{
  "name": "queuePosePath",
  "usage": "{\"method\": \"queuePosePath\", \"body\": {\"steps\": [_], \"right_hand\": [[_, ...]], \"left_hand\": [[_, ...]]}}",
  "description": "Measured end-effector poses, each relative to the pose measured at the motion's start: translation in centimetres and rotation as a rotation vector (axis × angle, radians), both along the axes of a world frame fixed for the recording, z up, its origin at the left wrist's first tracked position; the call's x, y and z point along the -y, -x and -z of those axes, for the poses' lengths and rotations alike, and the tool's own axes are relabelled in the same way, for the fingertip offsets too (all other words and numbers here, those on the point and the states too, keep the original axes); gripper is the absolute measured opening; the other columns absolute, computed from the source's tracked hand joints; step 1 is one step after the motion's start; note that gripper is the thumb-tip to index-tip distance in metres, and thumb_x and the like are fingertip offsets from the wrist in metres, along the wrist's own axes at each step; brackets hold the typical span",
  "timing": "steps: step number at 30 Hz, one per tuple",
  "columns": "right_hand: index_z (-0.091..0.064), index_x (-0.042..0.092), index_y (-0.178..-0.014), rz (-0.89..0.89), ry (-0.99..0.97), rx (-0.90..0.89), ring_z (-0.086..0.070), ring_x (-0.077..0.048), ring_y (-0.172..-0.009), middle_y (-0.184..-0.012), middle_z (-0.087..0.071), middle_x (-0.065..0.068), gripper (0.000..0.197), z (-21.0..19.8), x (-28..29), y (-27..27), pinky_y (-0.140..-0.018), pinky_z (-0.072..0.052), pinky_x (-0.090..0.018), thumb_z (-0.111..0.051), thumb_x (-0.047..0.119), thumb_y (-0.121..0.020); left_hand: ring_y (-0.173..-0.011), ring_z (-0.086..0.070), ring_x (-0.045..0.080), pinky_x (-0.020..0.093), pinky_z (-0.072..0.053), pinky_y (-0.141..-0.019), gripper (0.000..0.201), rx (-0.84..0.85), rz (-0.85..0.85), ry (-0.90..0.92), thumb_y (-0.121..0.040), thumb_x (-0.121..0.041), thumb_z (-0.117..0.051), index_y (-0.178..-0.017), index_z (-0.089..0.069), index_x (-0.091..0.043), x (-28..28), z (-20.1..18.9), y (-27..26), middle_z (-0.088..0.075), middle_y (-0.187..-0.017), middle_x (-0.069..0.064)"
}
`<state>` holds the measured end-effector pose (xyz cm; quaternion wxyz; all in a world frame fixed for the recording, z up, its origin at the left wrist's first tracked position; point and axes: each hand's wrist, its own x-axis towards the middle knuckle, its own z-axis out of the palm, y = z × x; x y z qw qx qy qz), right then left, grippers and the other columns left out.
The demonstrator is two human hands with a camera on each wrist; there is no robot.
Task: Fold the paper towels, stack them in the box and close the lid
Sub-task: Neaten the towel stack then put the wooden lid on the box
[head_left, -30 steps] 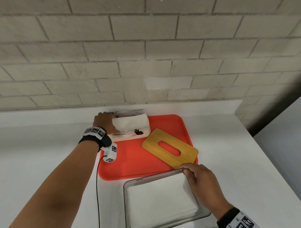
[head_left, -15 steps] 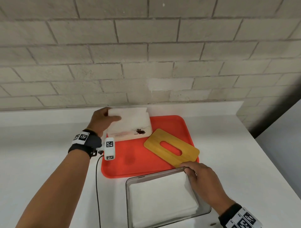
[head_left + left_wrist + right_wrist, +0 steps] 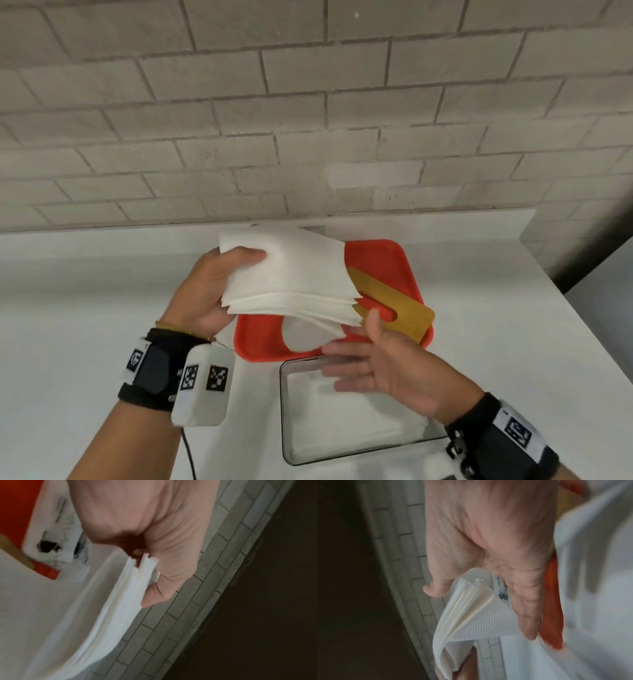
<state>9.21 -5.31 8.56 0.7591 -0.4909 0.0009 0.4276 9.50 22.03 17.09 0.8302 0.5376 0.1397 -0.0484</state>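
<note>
My left hand (image 3: 239,260) grips a thick stack of white paper towels (image 3: 298,274) by its left edge, thumb on top, and holds it in the air over the red tray (image 3: 387,263). The left wrist view shows the same stack (image 3: 120,595) with the thumb pressed on it. My right hand (image 3: 363,346) is open, palm up, with the stack's near right corner (image 3: 471,615) between thumb and straight fingers. Below stands the clear box (image 3: 284,411) holding folded towels (image 3: 342,421). The bamboo lid (image 3: 394,305) with its slot lies on the tray.
A plastic wrapper with a black cat print (image 3: 51,536) shows under the stack. The white counter (image 3: 102,291) runs back to a brick wall (image 3: 308,137) and drops off at the right. A thin black cable (image 3: 188,455) hangs from my left wrist.
My left hand has lifted the towel stack off the tray toward me. My right hand has left the box rim and risen, palm up, to the stack's near corner.
</note>
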Motion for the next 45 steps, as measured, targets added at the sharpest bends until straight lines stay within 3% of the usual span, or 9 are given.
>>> {"method": "queuePosePath", "body": {"steps": [3, 6, 9, 13, 17, 23, 31, 37, 45], "right_hand": [[-0.050, 0.018, -0.151, -0.045, -0.279, -0.177, -0.054, -0.053, -0.134, -0.148, -0.056, -0.023, 0.104, -0.1, -0.2, 0.2, -0.110, -0.046, -0.060, -0.053, 0.086, -0.074], [-0.059, 0.018, -0.145, 0.040, -0.292, -0.196, -0.056, -0.044, -0.135, -0.150, -0.056, -0.020, 0.097, 0.1, 0.2, -0.3, -0.109, -0.049, -0.055, -0.031, 0.087, -0.083], [-0.064, 0.015, -0.140, 0.122, -0.268, -0.212, -0.054, -0.039, -0.139, -0.149, -0.058, -0.016, 0.079, 0.0, 0.6, -0.7, -0.115, -0.042, -0.054, -0.043, 0.074, -0.093], [-0.074, 0.015, -0.127, 0.182, -0.080, -0.024, -0.063, -0.034, -0.129, -0.137, -0.068, -0.014, 0.032, -0.1, 1.3, -1.0, -0.114, -0.046, -0.053, -0.061, 0.025, -0.100], [-0.063, 0.011, -0.136, 0.163, 0.046, 0.192, -0.068, -0.032, -0.124, -0.133, -0.071, -0.013, 0.047, -0.6, 2.4, -1.4, -0.104, -0.054, -0.047, -0.072, 0.002, -0.091], [-0.066, 0.024, -0.133, 0.190, 0.190, 0.545, -0.071, -0.026, -0.119, -0.128, -0.074, -0.006, 0.066, -2.3, 3.7, -1.0, -0.099, -0.058, -0.041, -0.087, -0.001, -0.075], [-0.073, 0.023, -0.124, 0.010, 0.262, 0.787, -0.073, -0.018, -0.113, -0.118, -0.078, 0.000, 0.061, -5.0, 4.8, -0.3, -0.094, -0.058, -0.026, -0.088, -0.007, -0.073], [-0.070, 0.025, -0.124, 0.145, 0.326, 0.615, -0.075, -0.018, -0.106, -0.117, -0.077, 0.001, 0.054, -3.6, 5.0, -0.9, -0.090, -0.063, -0.035, -0.088, 0.006, -0.078], [-0.059, 0.023, -0.137, 0.223, 0.345, 0.418, -0.077, -0.022, -0.106, -0.118, -0.077, -0.003, 0.073, 0.4, 4.9, -1.3, -0.092, -0.062, -0.040, -0.088, -0.003, -0.075]], "left_hand": [[-0.100, -0.075, 0.033, 0.041, -0.064, -0.083, 0.031, -0.068, 0.009, 0.103, -0.086, -0.011, -0.065, -0.113, -0.075, 0.001, 1.0, 0.8, 1.5, -0.075, -0.115, 0.020], [-0.111, -0.071, 0.037, 0.045, -0.060, -0.093, 0.042, -0.124, 0.016, 0.139, -0.088, -0.011, -0.065, -0.128, -0.070, 0.002, 1.8, 1.8, 2.5, -0.070, -0.130, 0.025], [-0.109, -0.072, 0.039, 0.050, -0.062, -0.087, 0.037, -0.159, 0.039, 0.133, -0.088, -0.009, -0.067, -0.123, -0.074, 0.000, 2.1, 2.4, 3.1, -0.071, -0.129, 0.026], [-0.116, -0.071, 0.041, 0.051, -0.063, -0.089, 0.053, -0.147, 0.104, -0.008, -0.078, -0.010, -0.078, -0.129, -0.069, -0.002, 2.2, 3.0, 3.7, -0.072, -0.128, 0.023], [-0.108, -0.076, 0.035, 0.042, -0.065, -0.086, 0.048, -0.089, 0.110, -0.181, -0.075, 0.000, -0.083, -0.122, -0.074, -0.005, 2.5, 3.7, 4.4, -0.077, -0.119, 0.017], [-0.123, -0.068, 0.031, 0.046, -0.055, -0.099, 0.068, 0.059, 0.033, -0.166, -0.043, -0.028, -0.105, -0.092, -0.070, 0.001, 2.7, 8.0, 5.9, -0.071, -0.134, 0.010], [-0.127, -0.065, 0.036, 0.044, -0.058, -0.100, 0.105, 0.096, 0.154, 0.145, -0.050, -0.010, -0.103, -0.145, -0.058, -0.019, 4.9, 12.6, 7.2, -0.067, -0.138, 0.020], [-0.116, -0.072, 0.034, 0.043, -0.063, -0.090, 0.049, -0.015, 0.037, 0.013, -0.074, 0.008, -0.084, -0.118, -0.078, -0.014, 6.1, 11.1, 7.0, -0.075, -0.125, 0.016], [-0.107, -0.076, 0.032, 0.047, -0.058, -0.098, 0.031, -0.164, 0.045, -0.192, -0.080, -0.002, -0.085, -0.109, -0.080, -0.011, 6.1, 10.2, 6.6, -0.080, -0.113, 0.015]]}}
